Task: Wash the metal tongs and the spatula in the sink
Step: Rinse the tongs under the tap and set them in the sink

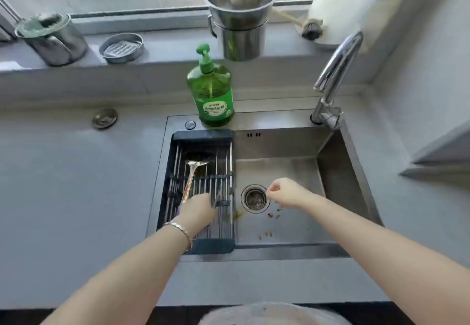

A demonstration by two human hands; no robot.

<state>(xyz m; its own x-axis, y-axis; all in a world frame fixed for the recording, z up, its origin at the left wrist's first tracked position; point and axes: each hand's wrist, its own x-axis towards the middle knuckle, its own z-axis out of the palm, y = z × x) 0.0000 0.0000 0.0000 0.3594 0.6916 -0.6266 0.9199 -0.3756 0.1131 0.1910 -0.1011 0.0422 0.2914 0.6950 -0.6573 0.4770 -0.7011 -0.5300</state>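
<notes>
A metal spatula (191,175) lies on the dark drying rack (203,244) that spans the left part of the steel sink (279,225), its head pointing away from me. My left hand (199,210) is down on the rack just right of the spatula's handle end. Its fingers curl round a thin dark metal piece, apparently the tongs (215,199), which sticks out past the fingertips; most of it is hidden. My right hand (286,193) hovers over the sink floor beside the drain (255,199), fingers loosely curled, with nothing visible in them.
Food bits lie on the sink floor near the drain. A green dish soap bottle (211,91) stands on the sink's back ledge and the faucet (333,75) rises at the back right. Steel pots (239,19), a lidded jug (52,40) and a round dish (121,48) sit on the sill.
</notes>
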